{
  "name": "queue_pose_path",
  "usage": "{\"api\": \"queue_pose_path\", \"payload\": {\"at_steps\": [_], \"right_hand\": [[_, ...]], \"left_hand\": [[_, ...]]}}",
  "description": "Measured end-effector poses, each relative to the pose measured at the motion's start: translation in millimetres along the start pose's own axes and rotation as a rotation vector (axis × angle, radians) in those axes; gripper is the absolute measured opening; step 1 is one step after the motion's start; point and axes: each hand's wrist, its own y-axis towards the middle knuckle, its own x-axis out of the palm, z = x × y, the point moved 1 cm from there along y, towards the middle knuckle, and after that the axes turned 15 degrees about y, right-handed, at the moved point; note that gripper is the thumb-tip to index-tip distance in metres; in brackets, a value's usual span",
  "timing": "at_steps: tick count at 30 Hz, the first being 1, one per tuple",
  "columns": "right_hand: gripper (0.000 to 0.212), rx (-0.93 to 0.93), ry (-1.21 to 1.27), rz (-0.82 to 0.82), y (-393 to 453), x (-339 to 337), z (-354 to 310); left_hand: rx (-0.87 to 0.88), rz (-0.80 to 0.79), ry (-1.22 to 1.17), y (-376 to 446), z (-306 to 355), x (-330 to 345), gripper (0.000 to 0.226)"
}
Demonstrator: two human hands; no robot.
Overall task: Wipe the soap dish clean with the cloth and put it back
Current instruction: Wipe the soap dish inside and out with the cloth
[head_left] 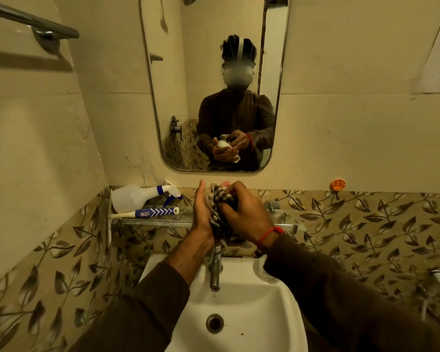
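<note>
Left of your hands, on the glass shelf [148,220], a spray bottle [135,198] lies on its side with a blue-and-white tube [153,212] just in front of it; neither is part of the job. Your left hand [201,212] stands edge-up above the sink [241,308], fingers straight and pointing away from you, palm turned right. It serves as a backing, and the soap dish [225,184] sits against that palm, almost wholly hidden from the head view; only a pale sliver shows at the top. The mirror [214,85] reflection shows a white object cradled in the open hand, long axis running roughly along the palm. The cloth [217,207], striped and bunched, is pressed between the two hands and hangs down toward the tap [215,270]. Your right hand [244,212] is curled tight round the cloth, knuckles up, bearing leftward into the dish. So the dish lies directly left of the wiping hand, touching through the cloth. Judgement: wiping is under way, and strokes should run along the palm line. The put-back is not yet started; the shelf lies just behind both hands, bare glass showing to the right.
</note>
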Motion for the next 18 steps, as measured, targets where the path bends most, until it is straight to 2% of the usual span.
{"api": "queue_pose_path", "payload": {"at_steps": [2,5,10,18], "right_hand": [[0.023,0.021,0.067,-0.14,-5.3,-1.4,4.6],[0.027,-0.016,0.021,-0.289,-8.7,-6.9,10.8],[0.031,-0.102,-0.215,-0.507,-8.6,-22.6,8.1],[0.04,-0.213,-0.592,-0.738,-11.8,-32.0,-9.3]], "left_hand": [[-0.002,0.004,0.022,-2.3,3.9,-2.5,0.068],[0.004,-0.029,0.04,-0.5,6.3,-10.1,0.072],[-0.006,-0.028,0.035,-0.3,16.4,-12.2,0.077],[-0.021,-0.056,0.132,-0.2,14.8,-9.8,0.08]]}}
